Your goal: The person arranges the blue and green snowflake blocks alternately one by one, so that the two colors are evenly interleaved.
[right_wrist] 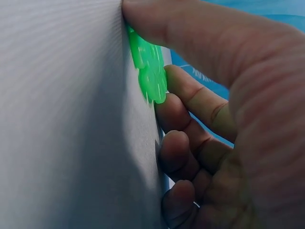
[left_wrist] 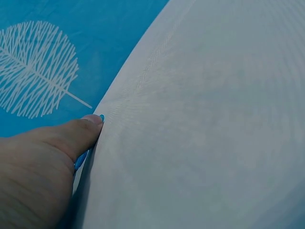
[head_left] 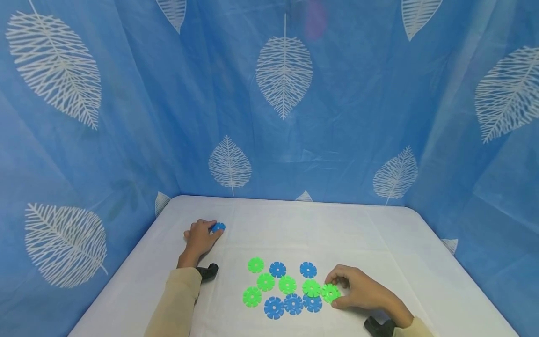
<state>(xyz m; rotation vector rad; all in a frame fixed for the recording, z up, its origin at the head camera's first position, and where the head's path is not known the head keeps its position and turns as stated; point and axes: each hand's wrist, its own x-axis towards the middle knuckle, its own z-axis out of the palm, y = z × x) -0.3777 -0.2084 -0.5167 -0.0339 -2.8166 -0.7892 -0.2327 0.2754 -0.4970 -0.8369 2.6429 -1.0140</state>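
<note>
At the table's far left, the left hand (head_left: 200, 238) pinches a blue notched disc (head_left: 218, 227) between thumb and fingers; in the left wrist view the thumb of that hand (left_wrist: 52, 167) hides nearly all of the disc. On the right, the right hand (head_left: 363, 289) holds a green notched disc (head_left: 331, 293) by its edges, thumb on the near side and fingers on the far side. The right wrist view shows the green disc (right_wrist: 151, 69) low at the white tabletop, with the other fingers of the right hand (right_wrist: 205, 105) curled beside it.
Several green discs (head_left: 265, 282) and several blue discs (head_left: 274, 308) lie near the middle front of the white table (head_left: 273, 224), left of the right hand. Some overlap, one green disc (head_left: 311, 288) over a blue one (head_left: 312, 304). A blue leaf-patterned curtain (head_left: 345, 117) surrounds the table.
</note>
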